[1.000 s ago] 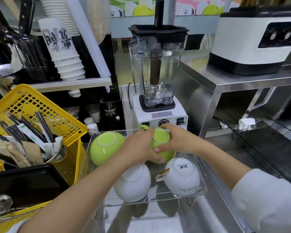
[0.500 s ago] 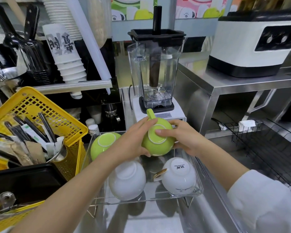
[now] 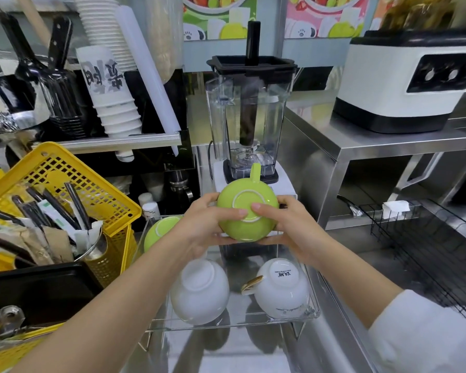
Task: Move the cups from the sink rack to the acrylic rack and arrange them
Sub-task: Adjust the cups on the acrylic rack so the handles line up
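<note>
An upside-down green cup (image 3: 246, 227) is held above the back of the clear acrylic rack (image 3: 234, 320), its handle pointing away from me. My left hand (image 3: 203, 228) grips its left side and my right hand (image 3: 287, 227) grips its right side. On the rack, bottom up, stand a second green cup (image 3: 159, 230) at the back left, a white cup (image 3: 199, 290) at the front left and a white cup with a gold handle (image 3: 281, 289) at the front right. The black wire sink rack (image 3: 428, 251) is at the right.
A blender (image 3: 249, 109) stands right behind the acrylic rack. A yellow basket (image 3: 73, 181) with utensils and a black tray (image 3: 41, 289) are at the left. A white machine (image 3: 404, 79) sits on a steel shelf at the right. Stacked paper cups (image 3: 111, 95) hang at the back left.
Both hands have lifted the green cup off the back right of the rack and turned it so its base faces me, handle up and away.
</note>
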`<state>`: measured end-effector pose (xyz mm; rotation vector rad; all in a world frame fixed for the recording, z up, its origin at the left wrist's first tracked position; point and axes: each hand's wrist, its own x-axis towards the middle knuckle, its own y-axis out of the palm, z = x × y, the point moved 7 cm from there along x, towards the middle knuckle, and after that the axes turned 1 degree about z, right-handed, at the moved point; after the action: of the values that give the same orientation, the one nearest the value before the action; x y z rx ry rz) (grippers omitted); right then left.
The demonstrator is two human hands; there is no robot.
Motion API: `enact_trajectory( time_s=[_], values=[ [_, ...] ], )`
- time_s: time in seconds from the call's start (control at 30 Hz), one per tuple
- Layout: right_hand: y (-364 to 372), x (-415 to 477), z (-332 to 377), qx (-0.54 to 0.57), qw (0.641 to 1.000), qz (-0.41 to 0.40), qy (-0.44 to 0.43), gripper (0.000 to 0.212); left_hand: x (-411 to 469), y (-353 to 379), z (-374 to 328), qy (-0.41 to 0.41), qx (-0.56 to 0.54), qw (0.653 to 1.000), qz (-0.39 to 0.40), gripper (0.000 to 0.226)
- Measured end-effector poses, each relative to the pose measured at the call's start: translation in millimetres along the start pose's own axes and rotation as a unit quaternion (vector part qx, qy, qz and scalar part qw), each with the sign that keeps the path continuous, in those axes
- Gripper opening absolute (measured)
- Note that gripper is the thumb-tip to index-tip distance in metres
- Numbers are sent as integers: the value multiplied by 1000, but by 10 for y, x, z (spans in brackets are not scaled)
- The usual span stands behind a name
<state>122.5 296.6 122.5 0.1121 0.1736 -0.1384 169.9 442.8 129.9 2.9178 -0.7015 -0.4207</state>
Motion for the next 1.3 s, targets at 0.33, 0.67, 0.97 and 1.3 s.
enact_trajectory(
  time_s=[0.33,0.67,0.97,1.3],
  values=[
    [-305,66,571,-97,981,32,-166,37,42,-60,-336,-29,159,973,168,66],
    [-114,-142,738,-506,781,61,-361,13,177,-31,-308,-47,269,942,193,57],
    [-408,48,341,-427,889,32,-162,15,246,-20,-104,-56,277,952,118,41],
    [-513,162,36,-406,905,5,-127,14,343,85,35,-114,345,928,81,38]
  ],
)
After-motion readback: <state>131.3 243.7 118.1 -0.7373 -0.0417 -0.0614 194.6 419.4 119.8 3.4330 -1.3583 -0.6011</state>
